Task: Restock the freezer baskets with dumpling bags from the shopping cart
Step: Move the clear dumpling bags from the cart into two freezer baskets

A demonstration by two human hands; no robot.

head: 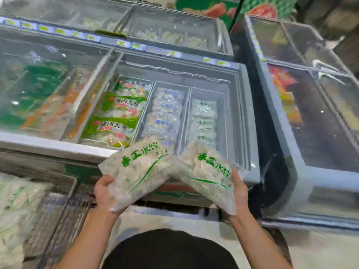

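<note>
I hold two clear dumpling bags with green lettering in front of the open freezer. My left hand (104, 192) grips the left bag (138, 169) from below. My right hand (240, 189) grips the right bag (207, 174) at its outer edge. The bags' upper ends touch just over the freezer's front rim (58, 147). Behind them, the right basket (226, 105) holds bags with green print, the middle basket (153, 105) bags with blue print, and the left section green-labelled bags (118, 117). The wire shopping cart (58, 206) at lower left holds more dumpling bags (15, 206).
A slid-back glass lid (48, 88) covers the freezer's left half. Another chest freezer (320, 123) with closed glass stands to the right, across a dark gap. More freezers stand behind. Pale floor lies below, between the cart and the right freezer.
</note>
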